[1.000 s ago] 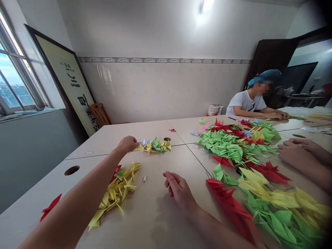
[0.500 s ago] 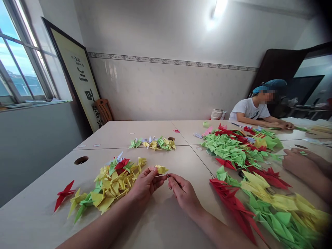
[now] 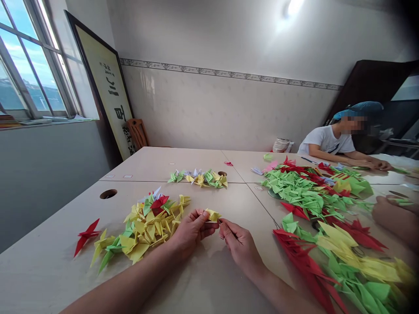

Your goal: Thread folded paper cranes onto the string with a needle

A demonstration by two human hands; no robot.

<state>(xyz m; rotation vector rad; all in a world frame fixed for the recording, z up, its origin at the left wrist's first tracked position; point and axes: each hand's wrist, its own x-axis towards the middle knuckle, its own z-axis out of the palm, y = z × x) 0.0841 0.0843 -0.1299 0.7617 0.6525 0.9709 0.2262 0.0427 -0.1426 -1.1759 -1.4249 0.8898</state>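
Yellow paper crane (image 3: 213, 214) pinched in left hand (image 3: 191, 231)

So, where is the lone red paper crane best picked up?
Pinch its central body from above, coming from the side away from the pile of paper cranes: it lies flat on the table, apart from the pile, and its thin pointed wings would probably bend easily.

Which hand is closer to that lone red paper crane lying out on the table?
The left. The left hand is to the right of the red folded-paper crane, with a heap of paper cranes between them; the right hand is farther right still.
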